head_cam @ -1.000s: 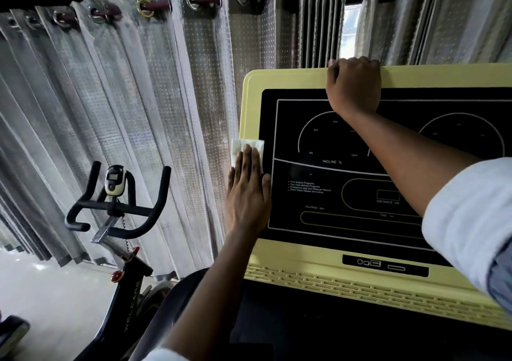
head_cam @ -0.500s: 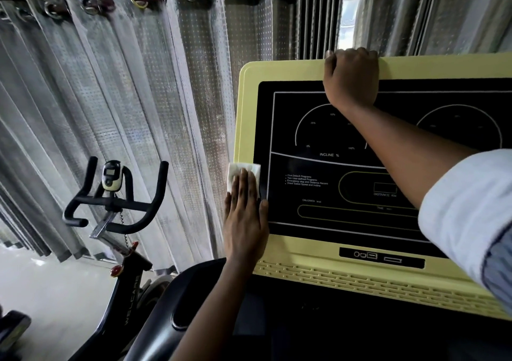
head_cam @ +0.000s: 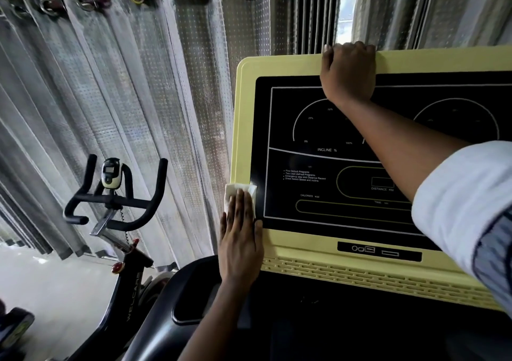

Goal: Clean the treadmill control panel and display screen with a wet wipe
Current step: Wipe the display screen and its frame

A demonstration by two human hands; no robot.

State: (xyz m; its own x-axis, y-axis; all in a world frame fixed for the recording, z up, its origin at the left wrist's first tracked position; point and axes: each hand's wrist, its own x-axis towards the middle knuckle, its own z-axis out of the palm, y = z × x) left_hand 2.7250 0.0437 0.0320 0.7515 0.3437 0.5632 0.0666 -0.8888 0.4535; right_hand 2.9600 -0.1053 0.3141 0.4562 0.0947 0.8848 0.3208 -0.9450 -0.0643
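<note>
The treadmill control panel (head_cam: 243, 128) has a pale yellow frame around a black display screen (head_cam: 318, 194) with white dial markings. My left hand (head_cam: 240, 238) lies flat with straight fingers on a white wet wipe (head_cam: 231, 191), pressing it against the panel's lower left edge where the yellow frame meets the screen. Most of the wipe is hidden under my fingers. My right hand (head_cam: 347, 72) grips the top edge of the panel, fingers curled over it, and my forearm crosses the screen.
An exercise bike (head_cam: 116, 202) with black handlebars stands to the left on a light floor. Silver curtains (head_cam: 138, 97) hang close behind the panel. A black handrail (head_cam: 177, 313) curves below my left arm. A ventilation grille (head_cam: 360, 274) runs along the panel's bottom.
My left hand has slid the wipe down along the panel's left edge toward the lower corner. My right hand has kept its grip on the top edge.
</note>
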